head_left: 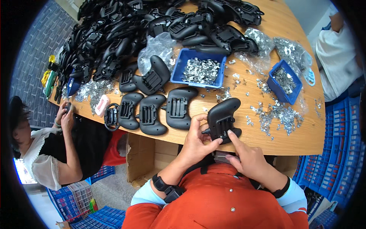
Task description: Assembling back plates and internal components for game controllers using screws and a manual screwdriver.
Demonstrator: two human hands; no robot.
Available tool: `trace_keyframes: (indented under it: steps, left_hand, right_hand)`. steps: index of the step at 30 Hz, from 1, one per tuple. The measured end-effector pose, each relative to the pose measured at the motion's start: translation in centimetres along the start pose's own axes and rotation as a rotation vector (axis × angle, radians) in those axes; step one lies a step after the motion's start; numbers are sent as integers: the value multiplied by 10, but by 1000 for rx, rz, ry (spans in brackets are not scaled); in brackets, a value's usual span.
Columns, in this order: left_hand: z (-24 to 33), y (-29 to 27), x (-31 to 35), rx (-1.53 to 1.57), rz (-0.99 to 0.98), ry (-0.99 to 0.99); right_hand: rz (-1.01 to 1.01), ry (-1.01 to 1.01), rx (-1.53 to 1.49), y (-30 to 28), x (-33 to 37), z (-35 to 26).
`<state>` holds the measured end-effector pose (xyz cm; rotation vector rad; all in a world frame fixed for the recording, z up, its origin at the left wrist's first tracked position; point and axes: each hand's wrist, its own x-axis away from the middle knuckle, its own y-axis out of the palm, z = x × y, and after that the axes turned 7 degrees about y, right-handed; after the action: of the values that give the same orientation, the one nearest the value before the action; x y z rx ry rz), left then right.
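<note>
Near the table's front edge, my left hand [198, 142] grips a black game controller shell [224, 108] by its left side, thumb along the lower rim. The shell is tilted up, its battery compartment facing me. My right hand [249, 157] reaches in from the right, index fingertip touching the compartment's lower right and thumb apart from it. Small shiny bits show inside the compartment, too small to make out. Left of my hands lie several similar shells, including a large one [179, 108] and a neighbouring one [151, 114], with their battery compartments up.
A blue tray [177, 78] and a smaller blue bin [293, 100] hold small metal clips. Loose clips [280, 116] lie scattered on the right. Black shells [122, 42] are heaped at the back. Another person [57, 149] sits at the left; a cardboard box [141, 158] stands below the table.
</note>
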<state>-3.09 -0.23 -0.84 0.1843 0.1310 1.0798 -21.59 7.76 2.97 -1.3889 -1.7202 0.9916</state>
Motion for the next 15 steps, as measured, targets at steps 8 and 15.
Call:
trace_keyframes:
  steps: [8, 15]
  left_hand:
    - [0, -2, 3, -159, 37, 87]
    - [5, -5, 5, -108, -18, -32]
  right_hand:
    - [231, -15, -270, -14, -4, 9]
    - [278, 90, -411, -16, 4, 21]
